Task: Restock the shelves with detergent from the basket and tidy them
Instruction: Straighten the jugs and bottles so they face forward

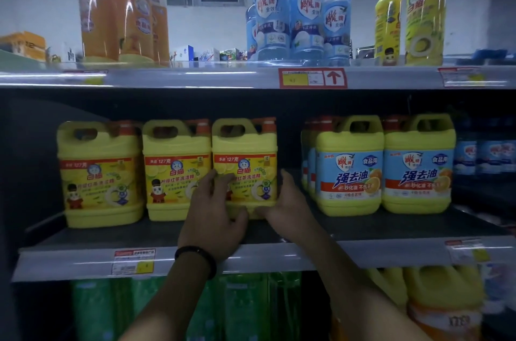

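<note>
On the middle shelf three yellow detergent jugs with orange caps stand in a row at the left. Both my hands are on the rightmost one, the yellow jug. My left hand lies flat on its front lower left, fingers spread over the label and thumb at the base. My right hand holds its lower right corner, with the fingers along the side wall and the thumb across the bottom front. The jug stands upright on the shelf. No basket is in view.
Two yellow jugs with blue labels stand a gap to the right of my hands, with blue bottles beyond. The top shelf carries orange bottles, blue bottles and yellow bottles. Green bottles fill the shelf below.
</note>
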Demonstrator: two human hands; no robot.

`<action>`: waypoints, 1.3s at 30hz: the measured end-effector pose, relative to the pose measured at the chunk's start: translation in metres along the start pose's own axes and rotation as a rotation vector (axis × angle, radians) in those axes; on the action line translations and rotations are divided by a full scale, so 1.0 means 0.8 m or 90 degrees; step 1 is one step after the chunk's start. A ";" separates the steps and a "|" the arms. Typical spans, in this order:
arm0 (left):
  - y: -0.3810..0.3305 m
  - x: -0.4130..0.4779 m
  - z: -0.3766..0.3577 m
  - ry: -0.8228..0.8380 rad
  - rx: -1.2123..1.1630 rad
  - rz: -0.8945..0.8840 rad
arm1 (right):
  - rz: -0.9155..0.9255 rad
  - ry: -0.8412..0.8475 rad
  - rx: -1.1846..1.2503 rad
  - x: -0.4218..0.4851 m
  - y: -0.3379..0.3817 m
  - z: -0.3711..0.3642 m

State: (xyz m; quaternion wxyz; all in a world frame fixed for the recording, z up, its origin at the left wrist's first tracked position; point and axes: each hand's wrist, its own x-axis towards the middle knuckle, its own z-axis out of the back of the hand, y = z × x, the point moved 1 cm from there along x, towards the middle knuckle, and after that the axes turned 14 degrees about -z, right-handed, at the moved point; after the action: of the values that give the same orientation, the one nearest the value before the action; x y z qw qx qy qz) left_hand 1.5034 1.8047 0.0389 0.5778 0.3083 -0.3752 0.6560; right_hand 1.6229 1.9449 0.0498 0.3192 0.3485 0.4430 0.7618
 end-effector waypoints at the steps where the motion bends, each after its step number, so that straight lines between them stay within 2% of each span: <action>1: 0.000 0.000 0.001 0.007 -0.009 0.007 | 0.021 -0.014 -0.022 0.001 -0.004 -0.001; 6: -0.003 -0.001 0.003 0.008 -0.069 0.007 | 0.140 -0.062 0.035 -0.028 0.004 0.000; 9: 0.000 0.002 0.008 -0.002 -0.165 0.029 | 0.264 -0.058 0.014 -0.043 0.003 -0.002; 12: 0.006 0.007 0.010 -0.017 -0.187 0.028 | 0.351 -0.071 -0.016 -0.045 -0.002 -0.003; 14: 0.009 0.007 0.011 -0.035 -0.206 0.040 | 0.357 -0.090 -0.005 -0.044 -0.002 -0.003; 17: 0.010 0.005 0.014 -0.073 -0.317 0.093 | 0.325 -0.164 -0.040 -0.040 -0.001 -0.003; 20: 0.013 0.007 0.016 -0.051 -0.438 0.126 | 0.279 -0.231 -0.112 -0.039 -0.001 -0.005; 22: 0.015 0.011 0.016 -0.047 -0.389 0.096 | 0.256 -0.236 -0.137 -0.039 -0.002 -0.006; 24: 0.019 0.012 0.012 -0.063 -0.250 0.064 | 0.223 -0.229 -0.171 -0.040 -0.001 -0.007; 27: 0.016 0.010 0.004 -0.118 -0.144 0.088 | 0.191 -0.224 -0.244 -0.043 0.002 -0.011; 29: 0.017 0.009 -0.001 -0.109 -0.087 0.090 | 0.204 -0.223 -0.290 -0.042 0.003 -0.014; 32: 0.017 0.010 -0.002 -0.081 -0.069 0.102 | 0.199 -0.185 -0.324 -0.040 0.002 -0.015; 39: 0.004 0.005 0.000 -0.110 -0.039 0.066 | 0.162 -0.153 -0.389 -0.039 0.006 -0.015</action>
State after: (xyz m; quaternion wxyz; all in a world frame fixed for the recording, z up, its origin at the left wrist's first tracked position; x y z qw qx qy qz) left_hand 1.4994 1.8065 0.0422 0.5178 0.3265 -0.4590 0.6439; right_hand 1.6295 1.9125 0.0419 0.3612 0.3764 0.1069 0.8464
